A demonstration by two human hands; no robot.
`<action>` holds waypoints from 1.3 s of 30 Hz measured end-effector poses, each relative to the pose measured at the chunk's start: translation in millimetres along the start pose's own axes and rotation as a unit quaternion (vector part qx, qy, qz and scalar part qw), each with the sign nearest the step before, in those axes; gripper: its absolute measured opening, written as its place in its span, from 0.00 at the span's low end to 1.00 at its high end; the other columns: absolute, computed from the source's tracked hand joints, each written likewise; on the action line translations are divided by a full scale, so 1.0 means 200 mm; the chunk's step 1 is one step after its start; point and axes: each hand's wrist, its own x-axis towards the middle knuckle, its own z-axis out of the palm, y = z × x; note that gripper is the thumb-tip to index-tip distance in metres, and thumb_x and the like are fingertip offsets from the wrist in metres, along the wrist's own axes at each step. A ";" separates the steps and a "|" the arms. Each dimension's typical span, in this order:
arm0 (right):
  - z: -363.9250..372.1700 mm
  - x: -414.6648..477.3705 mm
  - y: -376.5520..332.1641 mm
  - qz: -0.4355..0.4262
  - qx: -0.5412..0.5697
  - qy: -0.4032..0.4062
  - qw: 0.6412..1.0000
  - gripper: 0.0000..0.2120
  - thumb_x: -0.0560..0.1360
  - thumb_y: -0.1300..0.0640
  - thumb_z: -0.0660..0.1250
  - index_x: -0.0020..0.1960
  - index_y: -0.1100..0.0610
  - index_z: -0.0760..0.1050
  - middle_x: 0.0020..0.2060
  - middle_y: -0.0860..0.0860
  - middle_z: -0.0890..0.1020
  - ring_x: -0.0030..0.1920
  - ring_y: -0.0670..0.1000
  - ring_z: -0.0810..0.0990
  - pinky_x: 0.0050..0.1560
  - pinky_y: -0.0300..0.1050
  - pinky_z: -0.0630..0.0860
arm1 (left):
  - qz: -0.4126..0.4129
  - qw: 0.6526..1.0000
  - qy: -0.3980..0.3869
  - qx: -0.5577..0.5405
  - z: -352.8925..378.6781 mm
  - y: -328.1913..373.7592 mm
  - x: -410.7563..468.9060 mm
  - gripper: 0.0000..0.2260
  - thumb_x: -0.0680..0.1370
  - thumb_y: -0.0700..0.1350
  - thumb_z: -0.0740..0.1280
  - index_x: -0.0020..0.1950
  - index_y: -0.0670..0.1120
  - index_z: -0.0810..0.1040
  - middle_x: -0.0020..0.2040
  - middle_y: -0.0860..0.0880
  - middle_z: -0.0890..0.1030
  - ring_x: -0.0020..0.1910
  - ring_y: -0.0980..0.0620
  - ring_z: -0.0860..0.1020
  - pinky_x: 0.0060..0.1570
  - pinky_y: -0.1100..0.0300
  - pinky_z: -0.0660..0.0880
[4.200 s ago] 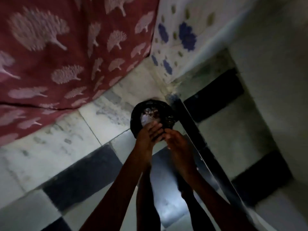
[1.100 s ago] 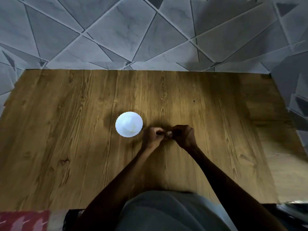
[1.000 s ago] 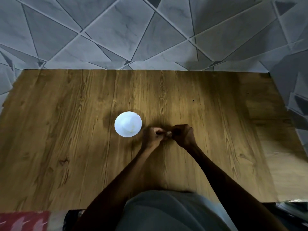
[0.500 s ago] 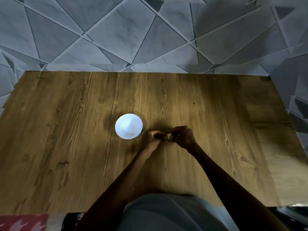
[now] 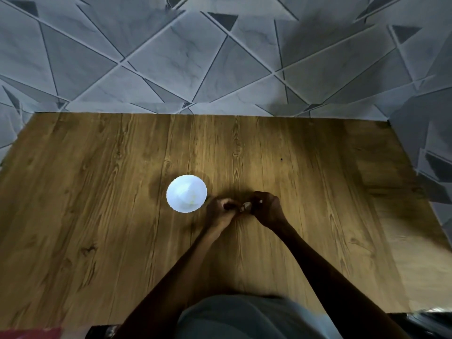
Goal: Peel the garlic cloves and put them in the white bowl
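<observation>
Garlic clove (image 5: 245, 206), small and pale, is pinched between left hand (image 5: 220, 212) and right hand (image 5: 267, 210) just right of the round white bowl (image 5: 186, 196); skin probably lifts cleanest from one tip.

A wood-grain tabletop (image 5: 97, 216) is seen filling most of the view, with knots and long streaks running front to back. A tiny dark speck (image 5: 281, 159) can be spotted on it toward the right. Past the far edge, a grey marbled tile surface (image 5: 171, 57) is laid out in sharp triangles, some darker. At the bottom, grey fabric (image 5: 234, 319) is seen mid-frame, and a bit of red cloth (image 5: 29, 333) is tucked into the left corner.
</observation>
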 end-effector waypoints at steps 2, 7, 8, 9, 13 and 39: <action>0.00 -0.02 -0.01 -0.007 -0.016 0.029 0.999 0.02 0.75 0.61 0.70 0.47 0.58 0.80 0.42 0.48 0.81 0.39 0.47 0.80 0.36 0.41 0.76 | -0.015 1.000 -0.008 -0.021 0.00 0.01 0.00 0.04 0.74 0.46 0.74 0.48 0.52 0.83 0.45 0.56 0.82 0.48 0.59 0.78 0.52 0.64 0.74; -0.05 -0.12 -0.09 -0.027 -0.015 0.068 0.997 0.07 0.74 0.66 0.70 0.50 0.57 0.81 0.45 0.47 0.82 0.41 0.42 0.81 0.39 0.35 0.79 | -0.086 0.991 -0.028 -0.101 0.00 -0.01 -0.02 0.10 0.71 0.49 0.76 0.51 0.49 0.83 0.50 0.53 0.83 0.53 0.55 0.78 0.59 0.57 0.75; -0.05 -0.15 -0.10 -0.039 0.003 0.052 0.998 0.07 0.75 0.66 0.71 0.49 0.57 0.82 0.42 0.45 0.83 0.39 0.41 0.82 0.37 0.34 0.79 | -0.087 0.988 -0.032 -0.126 0.00 -0.03 -0.02 0.10 0.71 0.48 0.76 0.51 0.49 0.83 0.50 0.51 0.83 0.54 0.53 0.79 0.59 0.56 0.76; -0.05 -0.18 -0.10 -0.039 0.027 0.040 0.998 0.06 0.74 0.65 0.71 0.49 0.56 0.82 0.40 0.43 0.83 0.37 0.41 0.82 0.36 0.33 0.78 | -0.085 0.985 -0.035 -0.146 -0.01 -0.03 -0.04 0.08 0.72 0.46 0.75 0.49 0.49 0.83 0.50 0.49 0.84 0.54 0.51 0.79 0.58 0.56 0.76; -0.03 -0.29 -0.12 0.030 0.125 0.049 0.990 0.06 0.73 0.66 0.73 0.47 0.57 0.83 0.38 0.40 0.83 0.36 0.40 0.83 0.35 0.31 0.77 | -0.074 0.970 -0.092 -0.212 -0.02 -0.04 -0.15 0.04 0.76 0.36 0.70 0.49 0.40 0.82 0.45 0.43 0.84 0.47 0.48 0.82 0.48 0.63 0.79; 0.04 -0.45 -0.15 0.017 -0.226 -0.051 0.973 0.04 0.69 0.66 0.72 0.44 0.61 0.79 0.38 0.55 0.82 0.37 0.54 0.81 0.37 0.43 0.73 | 0.041 0.996 -0.004 0.074 -0.03 -0.15 -0.33 0.07 0.73 0.35 0.72 0.51 0.40 0.81 0.45 0.50 0.82 0.40 0.62 0.76 0.41 0.78 0.69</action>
